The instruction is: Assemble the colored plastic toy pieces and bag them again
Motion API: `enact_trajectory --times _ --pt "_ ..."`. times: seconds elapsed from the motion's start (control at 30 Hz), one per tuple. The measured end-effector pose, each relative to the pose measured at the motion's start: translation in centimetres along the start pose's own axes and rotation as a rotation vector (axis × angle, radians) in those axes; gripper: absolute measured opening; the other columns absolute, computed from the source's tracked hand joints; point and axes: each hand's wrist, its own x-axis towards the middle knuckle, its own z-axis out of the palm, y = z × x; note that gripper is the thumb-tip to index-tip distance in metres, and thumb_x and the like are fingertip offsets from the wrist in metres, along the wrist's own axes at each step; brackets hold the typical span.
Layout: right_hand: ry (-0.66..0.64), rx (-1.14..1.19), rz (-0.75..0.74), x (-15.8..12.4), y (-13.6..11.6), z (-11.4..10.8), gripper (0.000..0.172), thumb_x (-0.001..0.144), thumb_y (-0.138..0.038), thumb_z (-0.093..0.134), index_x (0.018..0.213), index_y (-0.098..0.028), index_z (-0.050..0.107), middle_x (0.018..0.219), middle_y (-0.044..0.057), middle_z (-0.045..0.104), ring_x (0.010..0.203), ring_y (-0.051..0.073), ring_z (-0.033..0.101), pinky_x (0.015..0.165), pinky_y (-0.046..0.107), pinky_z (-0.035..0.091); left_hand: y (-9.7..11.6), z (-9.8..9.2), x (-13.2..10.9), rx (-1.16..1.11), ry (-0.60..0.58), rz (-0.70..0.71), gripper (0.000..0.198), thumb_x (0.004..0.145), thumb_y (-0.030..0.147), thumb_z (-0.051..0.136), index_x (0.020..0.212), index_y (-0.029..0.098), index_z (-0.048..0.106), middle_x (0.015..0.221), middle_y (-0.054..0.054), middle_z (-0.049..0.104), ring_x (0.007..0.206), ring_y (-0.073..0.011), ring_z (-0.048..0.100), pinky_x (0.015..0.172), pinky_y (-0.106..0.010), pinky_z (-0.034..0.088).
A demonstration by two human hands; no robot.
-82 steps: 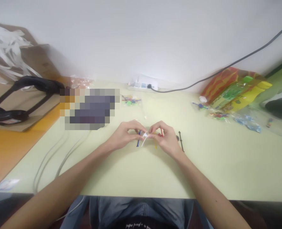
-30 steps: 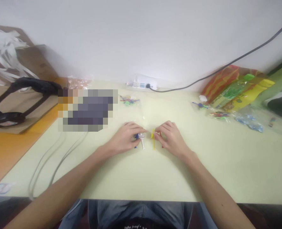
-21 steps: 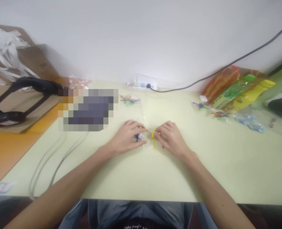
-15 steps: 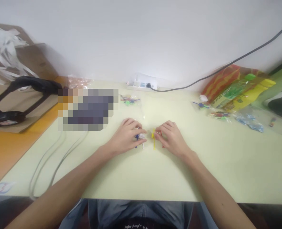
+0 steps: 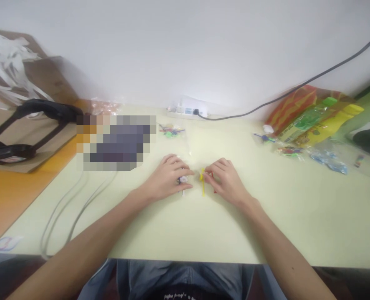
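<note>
Both hands rest side by side on the pale yellow table (image 5: 185,225) near its middle. My left hand (image 5: 167,179) is curled, its fingertips pinching a small white and blue plastic piece (image 5: 183,180). A few centimetres to the right, my right hand (image 5: 227,181) pinches a thin yellow plastic stick (image 5: 202,183) that stands on the tabletop. A bit of red plastic (image 5: 214,189) shows under its fingers. The two pieces do not touch.
A small bag of coloured parts (image 5: 171,131) lies behind the hands. A power strip (image 5: 187,110) with a dark cable sits at the wall. Colourful packets (image 5: 310,121) and loose parts lie at the right. Grey cables (image 5: 69,208) and a black headset (image 5: 25,129) are at the left.
The hands, joined over the pieces 2.7 s ago, have separated and lowered to the table. In the last second the left hand's white piece has slipped further under its fingers.
</note>
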Motion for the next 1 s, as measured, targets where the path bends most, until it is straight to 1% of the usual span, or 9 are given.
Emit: enact_trajectory --times 0.17,0.3,0.47,0.57,0.7,0.8,1.0 --pt "0.002 0.001 0.001 0.0 0.0 0.0 0.015 0.102 -0.032 0.054 0.094 -0.023 0.063 0.088 0.006 0.072 0.092 0.024 0.057 0.084 0.042 0.041 -0.4 0.2 -0.1 -0.011 0.002 0.001 0.025 0.09 0.042 0.072 0.111 0.029 0.075 0.103 -0.003 0.073 0.107 -0.0228 0.059 0.112 -0.046 0.034" --pt "-0.001 0.002 0.004 0.0 0.0 0.0 0.015 0.102 -0.032 0.053 0.094 -0.023 0.063 0.089 0.006 0.072 0.093 0.024 0.057 0.084 0.042 0.041 -0.4 0.3 -0.1 -0.025 0.006 0.007 0.023 0.09 0.041 0.073 0.109 0.028 0.075 0.1 -0.002 0.072 0.105 -0.0212 0.061 0.115 -0.045 0.032" --pt "-0.004 -0.004 -0.002 0.0 0.0 0.0 0.014 0.102 -0.032 0.054 0.095 -0.024 0.063 0.087 0.006 0.072 0.091 0.024 0.057 0.084 0.042 0.041 -0.1 0.6 0.1 -0.125 0.038 0.012 0.02 0.091 0.038 0.073 0.108 0.028 0.074 0.099 -0.002 0.073 0.1 -0.0191 0.064 0.114 -0.044 0.035" --pt "-0.003 -0.009 -0.004 0.0 0.0 -0.1 0.014 0.102 -0.032 0.054 0.095 -0.023 0.064 0.086 0.005 0.071 0.092 0.024 0.057 0.084 0.042 0.041 -0.3 1.1 0.1 -0.166 0.046 -0.021 0.022 0.089 0.035 0.075 0.109 0.028 0.073 0.098 -0.001 0.074 0.102 -0.0189 0.065 0.117 -0.045 0.032" --pt "0.001 -0.01 -0.003 0.1 -0.1 -0.2 0.014 0.101 -0.034 0.056 0.097 -0.023 0.064 0.087 0.006 0.071 0.093 0.025 0.056 0.085 0.042 0.041 -0.7 1.6 0.1 -0.175 0.075 -0.1 0.023 0.085 0.037 0.079 0.106 0.028 0.074 0.098 0.0 0.074 0.104 -0.0197 0.065 0.12 -0.048 0.029" --pt "-0.006 -0.013 -0.011 0.1 -0.4 -0.2 0.014 0.098 -0.036 0.06 0.102 -0.023 0.064 0.094 0.007 0.072 0.097 0.026 0.056 0.087 0.044 0.042 -0.9 1.6 0.1 -0.174 0.102 -0.123 0.026 0.082 0.038 0.081 0.104 0.028 0.074 0.097 0.0 0.074 0.102 -0.0195 0.065 0.119 -0.049 0.029" --pt "-0.032 -0.018 -0.051 0.1 -0.5 0.3 0.03 0.093 -0.041 0.066 0.118 -0.025 0.064 0.111 0.009 0.072 0.106 0.03 0.054 0.094 0.049 0.041 -1.0 1.6 0.2 -0.182 0.145 -0.158 0.022 0.081 0.041 0.082 0.098 0.028 0.076 0.093 0.001 0.074 0.098 -0.0185 0.066 0.118 -0.049 0.03"
